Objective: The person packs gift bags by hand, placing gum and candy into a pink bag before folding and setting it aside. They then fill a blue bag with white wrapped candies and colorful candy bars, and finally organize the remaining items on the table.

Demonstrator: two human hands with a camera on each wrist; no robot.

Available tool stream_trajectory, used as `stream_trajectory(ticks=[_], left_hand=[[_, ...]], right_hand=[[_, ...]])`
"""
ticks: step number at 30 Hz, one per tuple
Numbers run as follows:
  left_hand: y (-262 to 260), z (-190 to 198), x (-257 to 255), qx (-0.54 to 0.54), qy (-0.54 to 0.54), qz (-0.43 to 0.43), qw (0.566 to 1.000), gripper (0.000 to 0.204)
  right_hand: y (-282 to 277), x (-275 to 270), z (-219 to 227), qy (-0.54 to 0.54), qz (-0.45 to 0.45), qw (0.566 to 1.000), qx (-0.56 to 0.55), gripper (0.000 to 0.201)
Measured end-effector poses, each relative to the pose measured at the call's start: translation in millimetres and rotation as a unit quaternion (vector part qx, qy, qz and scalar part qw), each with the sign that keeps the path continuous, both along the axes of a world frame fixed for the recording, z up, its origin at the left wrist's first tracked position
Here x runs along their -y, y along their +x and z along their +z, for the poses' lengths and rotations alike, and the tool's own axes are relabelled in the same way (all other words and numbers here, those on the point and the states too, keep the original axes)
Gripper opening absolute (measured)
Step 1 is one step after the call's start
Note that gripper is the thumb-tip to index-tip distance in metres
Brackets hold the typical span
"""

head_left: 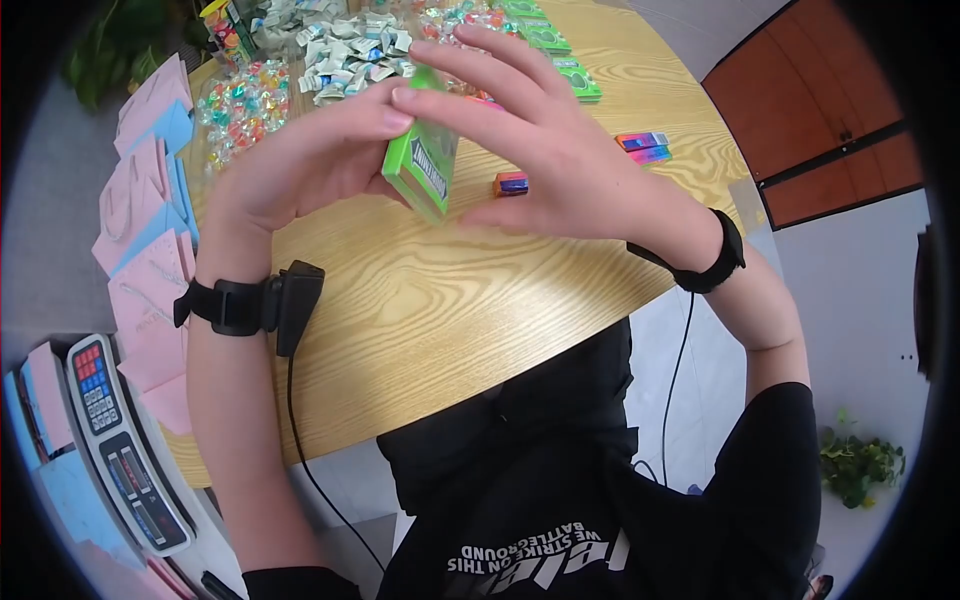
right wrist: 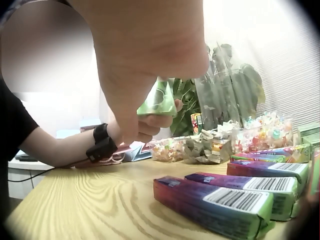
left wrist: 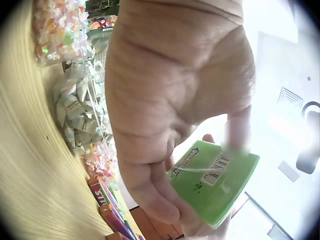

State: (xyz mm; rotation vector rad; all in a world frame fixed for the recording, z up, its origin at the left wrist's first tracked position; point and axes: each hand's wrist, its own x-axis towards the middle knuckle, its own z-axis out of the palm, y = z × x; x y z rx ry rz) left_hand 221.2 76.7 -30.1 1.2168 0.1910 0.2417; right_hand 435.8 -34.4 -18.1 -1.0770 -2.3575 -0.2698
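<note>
A green Doublemint gum pack (head_left: 428,165) is held up above the table by my left hand (head_left: 300,155), thumb at its upper end and fingers at its lower side. The pack stands tilted, its lettered narrow side towards the head camera. In the left wrist view the same pack (left wrist: 212,187) shows a barcode on its green face. My right hand (head_left: 575,150) arches over the pack from the other side, fingers long and spread, the index fingertip close to the left thumb. Its thumb reaches out below, apart from the pack in the head view.
Several purple-and-green boxes (right wrist: 215,205) lie on the wooden table (head_left: 400,310) by the right hand. Wrapped candies (head_left: 245,105), white sachets (head_left: 350,55) and more green packs (head_left: 577,78) are at the back. Pink bags (head_left: 150,205) and a scale (head_left: 125,450) stand at left.
</note>
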Motion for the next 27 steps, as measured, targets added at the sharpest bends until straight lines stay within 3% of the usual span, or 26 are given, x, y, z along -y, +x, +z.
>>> stream_trajectory(ticks=[5,8,10,11,13,14,15,16,17,18,19,22,27], left_hand=[[5.8,0.5,2.6,-0.087,0.047,-0.042,0.994,0.054],[8.6,5.7,7.7,-0.069,0.007,0.003,0.998,0.062],[6.5,4.8,-1.5,-0.166,0.134,-0.02,0.977,0.058],[6.3,1.3,0.3,-0.163,0.132,-0.017,0.978,0.058],[8.6,-9.2,4.8,-0.291,0.399,-0.023,0.869,0.056],[9.0,-13.2,4.8,-0.288,0.398,-0.019,0.871,0.056],[9.7,-16.7,4.2,-0.299,0.435,-0.036,0.849,0.057],[10.7,-18.2,3.8,-0.31,0.471,-0.055,0.824,0.059],[11.1,-18.3,4.5,-0.307,0.472,-0.054,0.824,0.059],[10.8,-18.0,5.8,-0.304,0.473,-0.052,0.825,0.061],[10.9,-18.1,7.3,-0.302,0.473,-0.051,0.826,0.063],[11.9,-19.2,11.1,-0.306,0.486,-0.038,0.818,0.065],[10.7,-26.2,10.4,-0.293,0.509,-0.022,0.809,0.065]], right_hand=[[3.3,0.4,-4.7,0.066,-0.021,0.997,0.017,0.075],[12.6,0.5,-8.4,0.065,-0.033,0.997,-0.013,0.072],[40.6,-7.4,-7.3,0.146,-0.104,0.982,-0.06,0.071],[56.9,-10.2,-1.1,0.106,-0.171,0.976,-0.082,0.067],[91.9,-19.8,7.3,0.044,-0.266,0.947,-0.173,0.069],[109.0,-25.4,5.9,0.023,-0.295,0.924,-0.243,0.074],[125.6,-29.5,5.4,0.024,-0.294,0.925,-0.239,0.074],[141.5,-32.4,3.6,-0.049,-0.373,0.901,-0.217,0.079],[151.3,-33.9,-1.0,-0.122,-0.448,0.864,-0.194,0.084],[153.1,-35.8,-7.7,-0.135,-0.469,0.853,-0.186,0.083],[154.1,-38.2,-14.4,-0.134,-0.47,0.852,-0.186,0.083],[145.0,-46.5,-26.2,-0.298,-0.487,0.821,0.017,0.075],[136.4,-40.9,-35.9,-0.263,-0.442,0.857,0.017,0.069]])
